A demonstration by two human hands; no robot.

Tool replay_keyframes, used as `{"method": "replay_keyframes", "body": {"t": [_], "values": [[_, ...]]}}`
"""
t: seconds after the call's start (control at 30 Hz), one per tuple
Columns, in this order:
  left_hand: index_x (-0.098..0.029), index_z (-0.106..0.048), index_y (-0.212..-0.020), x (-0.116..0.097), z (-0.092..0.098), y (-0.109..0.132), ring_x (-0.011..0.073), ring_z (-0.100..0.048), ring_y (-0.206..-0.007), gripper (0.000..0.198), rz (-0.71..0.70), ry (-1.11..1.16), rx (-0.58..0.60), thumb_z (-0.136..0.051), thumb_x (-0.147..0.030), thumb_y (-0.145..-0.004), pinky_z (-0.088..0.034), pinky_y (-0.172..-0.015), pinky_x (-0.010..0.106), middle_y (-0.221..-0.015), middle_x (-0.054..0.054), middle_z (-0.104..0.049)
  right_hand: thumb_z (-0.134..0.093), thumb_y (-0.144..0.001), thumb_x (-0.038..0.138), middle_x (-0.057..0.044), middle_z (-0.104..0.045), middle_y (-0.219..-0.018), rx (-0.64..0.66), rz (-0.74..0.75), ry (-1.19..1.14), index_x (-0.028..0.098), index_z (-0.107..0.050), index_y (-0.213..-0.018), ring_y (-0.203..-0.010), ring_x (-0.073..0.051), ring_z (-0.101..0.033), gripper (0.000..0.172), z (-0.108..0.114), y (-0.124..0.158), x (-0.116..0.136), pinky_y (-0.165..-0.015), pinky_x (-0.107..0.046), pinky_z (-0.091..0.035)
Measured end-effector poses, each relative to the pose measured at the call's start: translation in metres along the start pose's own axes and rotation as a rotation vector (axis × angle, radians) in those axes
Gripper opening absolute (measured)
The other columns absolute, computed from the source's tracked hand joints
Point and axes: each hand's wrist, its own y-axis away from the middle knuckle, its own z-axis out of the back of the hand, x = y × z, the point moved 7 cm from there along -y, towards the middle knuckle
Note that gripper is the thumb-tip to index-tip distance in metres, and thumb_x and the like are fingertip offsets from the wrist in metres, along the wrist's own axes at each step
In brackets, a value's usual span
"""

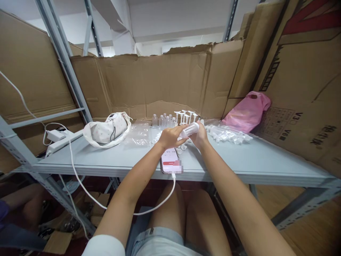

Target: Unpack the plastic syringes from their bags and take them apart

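A clear ribbed plastic bottle (189, 130) is held tilted above the table, its white end toward the right. My left hand (169, 138) grips its left end between thumb and fingers. Around the right end my right hand (200, 136) is closed, its fingers partly hidden behind the bottle. Just behind my hands stand several small clear bottles (161, 121) and several white T-shaped plastic pieces (186, 115). Small white caps (181, 148) lie beneath my hands. Nearer me, a phone (170, 159) with a lit screen rests by the table edge.
A white cable (162, 204) runs from the phone to a power strip (64, 143). Left are a white cloth bag (108, 131) and clear plastic bags (138, 134). Right are a bag of white parts (227, 134) and a pink bag (246, 113). Cardboard (154, 81) walls the back.
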Motion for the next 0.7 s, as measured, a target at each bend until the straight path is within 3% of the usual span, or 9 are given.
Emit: {"method": "replay_keyframes", "body": {"t": [0.23,0.53,0.7], "values": [[-0.022,-0.059,-0.122,0.004,0.004,0.002,0.0241,-0.064,-0.092,0.051,0.015,0.006,-0.097,-0.067,-0.041,-0.076,-0.043,-0.08,0.031,-0.116,0.012,-0.066,-0.054,-0.076,0.069,0.003,-0.057,-0.055,-0.033,0.004,-0.013,0.022,-0.051,-0.067,-0.049,-0.013,-0.053,0.048,-0.003,0.004,0.001,-0.046,-0.025,-0.043],[-0.019,-0.061,-0.119,0.014,0.005,0.0,0.0179,-0.058,-0.065,0.05,0.154,-0.087,-0.092,-0.059,-0.051,-0.08,-0.04,-0.064,0.027,-0.075,0.005,-0.066,-0.051,-0.084,0.053,0.002,-0.06,-0.057,-0.023,-0.017,0.0,0.022,-0.053,-0.068,-0.051,-0.014,-0.055,0.035,-0.004,0.005,0.0,-0.046,-0.026,-0.043],[-0.027,-0.059,-0.119,0.02,0.0,0.0,0.0125,-0.053,-0.058,0.046,0.178,0.095,-0.095,-0.063,-0.048,-0.078,-0.039,-0.058,0.024,-0.083,0.001,-0.067,-0.049,-0.082,0.061,0.001,-0.064,-0.065,0.002,-0.002,0.002,0.022,-0.055,-0.072,-0.056,-0.015,-0.059,0.041,-0.005,0.008,0.008,-0.05,-0.026,-0.046]]}}
